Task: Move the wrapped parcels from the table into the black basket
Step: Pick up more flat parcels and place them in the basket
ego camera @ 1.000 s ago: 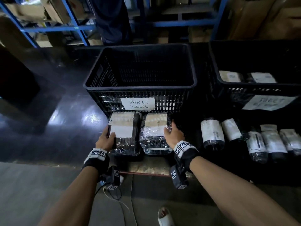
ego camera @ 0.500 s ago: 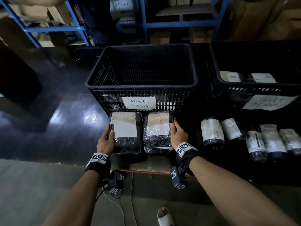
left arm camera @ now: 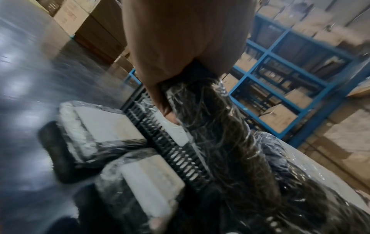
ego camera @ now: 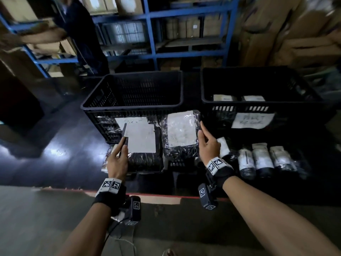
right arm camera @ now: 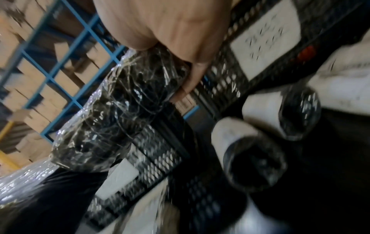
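Two flat parcels in black plastic with white labels are held up side by side before the black basket (ego camera: 132, 106). My left hand (ego camera: 122, 151) grips the left edge of the left parcel (ego camera: 142, 145), thumb on top. My right hand (ego camera: 203, 138) grips the right edge of the right parcel (ego camera: 180, 133). The left wrist view shows the left hand (left arm camera: 170, 101) wrapped round its parcel (left arm camera: 224, 142), above two more flat parcels (left arm camera: 104, 128) on the table. In the right wrist view my right hand (right arm camera: 186, 79) clasps its parcel (right arm camera: 120, 107).
A second black basket (ego camera: 258, 108) with a paper sign stands to the right, two parcels inside. Several small rolled parcels (ego camera: 262, 159) lie on the dark table right of my right hand. Blue shelving (ego camera: 184, 13) with cartons and a person stand behind.
Both hands have lifted their parcels off the table and up in front of the basket's front wall. The right parcel is the higher one.
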